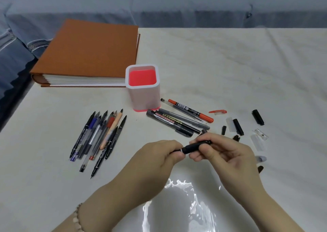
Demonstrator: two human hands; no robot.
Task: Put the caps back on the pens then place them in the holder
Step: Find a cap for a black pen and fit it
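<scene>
Above the white counter (pixel 230 63), my left hand (pixel 159 158) gripped a black pen (pixel 177 151) and my right hand (pixel 230 158) pinched its cap (pixel 193 146); I judged a straight push best.

The bench (pixel 247 63) wears a white cover, faintly creased and smudged. A bright glare (pixel 177 205) shines off its glossy near part. Behind it a blue-grey sofa (pixel 106 3) runs across the whole far side, its seat cushions (pixel 194 7) side by side.

1. The white-and-pink holder (pixel 143 93) stood upright on the bench (pixel 230 69).
2. Uncapped pens (pixel 100 136) lay bunched to its left.
3. More pens and markers (pixel 177 123) lay just right.
4. Loose caps (pixel 238 126) lay scattered farther right.
5. A black pen (pixel 192 147) was held level, thick end rightward.
</scene>
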